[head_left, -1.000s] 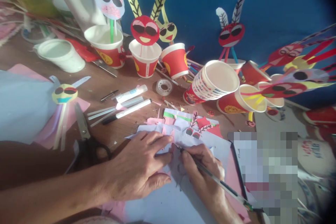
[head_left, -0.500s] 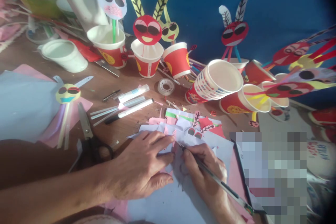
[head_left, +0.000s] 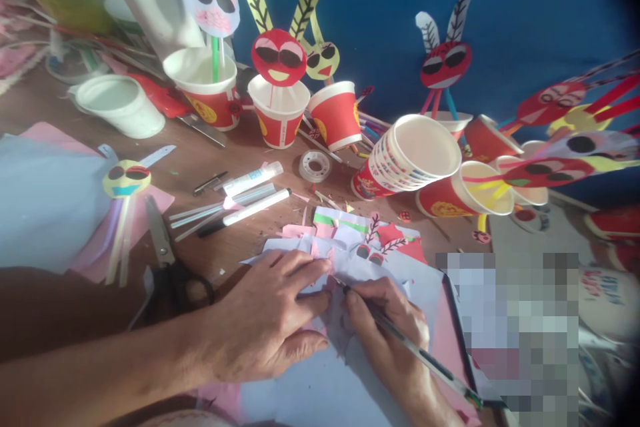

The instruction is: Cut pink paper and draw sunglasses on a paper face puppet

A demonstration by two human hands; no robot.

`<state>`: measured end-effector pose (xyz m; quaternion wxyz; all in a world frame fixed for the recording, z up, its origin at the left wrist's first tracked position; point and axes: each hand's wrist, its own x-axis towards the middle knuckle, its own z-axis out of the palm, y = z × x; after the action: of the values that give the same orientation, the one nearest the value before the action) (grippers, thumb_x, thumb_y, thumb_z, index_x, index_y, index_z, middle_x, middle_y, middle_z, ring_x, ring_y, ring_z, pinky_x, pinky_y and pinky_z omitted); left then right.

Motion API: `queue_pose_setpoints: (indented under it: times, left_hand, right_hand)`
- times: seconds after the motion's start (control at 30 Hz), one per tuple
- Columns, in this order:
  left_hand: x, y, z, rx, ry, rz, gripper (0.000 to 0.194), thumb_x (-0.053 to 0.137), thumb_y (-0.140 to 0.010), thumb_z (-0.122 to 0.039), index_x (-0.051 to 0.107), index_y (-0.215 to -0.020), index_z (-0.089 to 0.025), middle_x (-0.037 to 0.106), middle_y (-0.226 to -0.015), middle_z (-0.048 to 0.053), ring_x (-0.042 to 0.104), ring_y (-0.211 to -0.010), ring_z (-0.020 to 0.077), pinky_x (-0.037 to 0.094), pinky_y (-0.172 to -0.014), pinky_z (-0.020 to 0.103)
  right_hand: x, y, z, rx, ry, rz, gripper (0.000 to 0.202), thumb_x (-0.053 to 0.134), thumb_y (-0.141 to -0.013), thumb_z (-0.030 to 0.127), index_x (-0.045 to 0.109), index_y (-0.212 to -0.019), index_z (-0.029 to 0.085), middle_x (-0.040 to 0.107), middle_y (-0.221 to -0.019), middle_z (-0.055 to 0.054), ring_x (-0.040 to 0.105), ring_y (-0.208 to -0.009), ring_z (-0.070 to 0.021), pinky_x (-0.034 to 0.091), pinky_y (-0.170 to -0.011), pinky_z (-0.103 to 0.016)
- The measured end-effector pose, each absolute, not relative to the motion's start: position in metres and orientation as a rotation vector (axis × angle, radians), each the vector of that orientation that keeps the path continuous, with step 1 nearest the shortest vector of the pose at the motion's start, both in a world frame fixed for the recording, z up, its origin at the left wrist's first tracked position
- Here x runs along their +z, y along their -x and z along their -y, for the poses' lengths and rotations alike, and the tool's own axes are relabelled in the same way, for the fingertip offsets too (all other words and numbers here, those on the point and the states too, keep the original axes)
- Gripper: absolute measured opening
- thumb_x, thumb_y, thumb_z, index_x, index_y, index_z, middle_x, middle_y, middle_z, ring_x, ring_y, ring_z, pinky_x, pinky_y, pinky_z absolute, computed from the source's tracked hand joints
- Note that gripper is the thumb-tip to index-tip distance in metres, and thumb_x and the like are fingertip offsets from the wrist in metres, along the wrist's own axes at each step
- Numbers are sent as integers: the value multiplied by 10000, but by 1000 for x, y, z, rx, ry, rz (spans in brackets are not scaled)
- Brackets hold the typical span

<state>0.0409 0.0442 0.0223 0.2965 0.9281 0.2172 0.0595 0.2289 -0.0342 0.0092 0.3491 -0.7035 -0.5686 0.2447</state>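
Observation:
My left hand (head_left: 275, 317) lies with its fingers spread on light blue paper (head_left: 285, 393), pressing a small pink paper piece (head_left: 327, 260) near its fingertips. A slim dark-tipped pen (head_left: 420, 350) is gripped in my right hand (head_left: 393, 330), with its tip on the paper just right of the left fingers. Above the hands lie dark eye cutouts (head_left: 370, 253) and a red paper scrap (head_left: 395, 237). The exact mark under the pen tip is too small to tell.
Black-handled scissors (head_left: 163, 247) lie left of my hands. A white marker (head_left: 257, 207), a tape roll (head_left: 315, 165) and stacked paper cups (head_left: 407, 153) stand or lie beyond. Paper-face figures, such as a red one (head_left: 279, 58), rise from cups along the blue wall.
The pen tip and my right hand have shifted very slightly left. My left hand keeps its place on the paper, and the whole view has moved a little.

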Motion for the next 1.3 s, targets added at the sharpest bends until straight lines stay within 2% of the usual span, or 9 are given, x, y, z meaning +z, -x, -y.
queue_pose_setpoints:
  times: [0.3,0.47,0.6,0.8,0.93,1.1,1.3]
  left_hand:
    - [23,-42,-42,175,-2459,-602,268,502,-918,-384,616,-1059,-186,460,-1392,84,423,-1193,294,379,-948,479]
    - [23,-42,-43,160,-2476,-592,287,505,-914,-401,621,-1066,-188,475,-1374,92,434,-1177,305,389,-941,482]
    - [23,-42,-44,168,-2477,-580,282,521,-905,-398,614,-1073,-192,475,-1371,92,437,-1170,306,393,-935,482]
    - [25,-42,-42,197,-2463,-615,249,531,-901,-369,620,-1055,-194,477,-1363,90,454,-1149,304,396,-921,482]
    - [24,-41,-42,191,-2475,-610,260,534,-898,-379,626,-1056,-194,412,-1428,105,452,-1150,309,400,-914,484]
    - [23,-41,-43,175,-2472,-599,258,514,-910,-380,616,-1073,-207,434,-1409,93,444,-1156,300,396,-920,485]
    - [23,-42,-42,214,-2468,-619,264,537,-893,-371,623,-1080,-205,445,-1388,100,414,-1184,322,396,-927,503]
  right_hand:
    - [10,-230,32,590,1782,1591,112,594,-843,261,589,-740,218,597,-516,64,549,-427,-94,434,-482,-204]
    - [12,-229,32,650,1808,1553,107,590,-840,260,598,-744,213,602,-501,56,557,-413,-105,442,-442,-208]
    - [11,-231,33,598,1820,1465,140,575,-836,261,591,-701,227,560,-450,66,502,-370,-106,425,-393,-211]
    - [8,-234,36,607,1787,1428,116,583,-824,242,594,-711,222,575,-461,61,500,-374,-107,428,-394,-212]
    - [4,-233,37,690,1802,1269,43,617,-816,250,615,-799,211,605,-555,45,523,-449,-105,442,-438,-203]
    - [1,-229,36,665,1785,1110,107,659,-781,262,638,-876,216,657,-709,12,581,-565,-123,477,-539,-230]
    - [11,-232,30,710,1871,1297,70,625,-814,274,618,-781,213,651,-568,38,565,-455,-111,452,-455,-201]
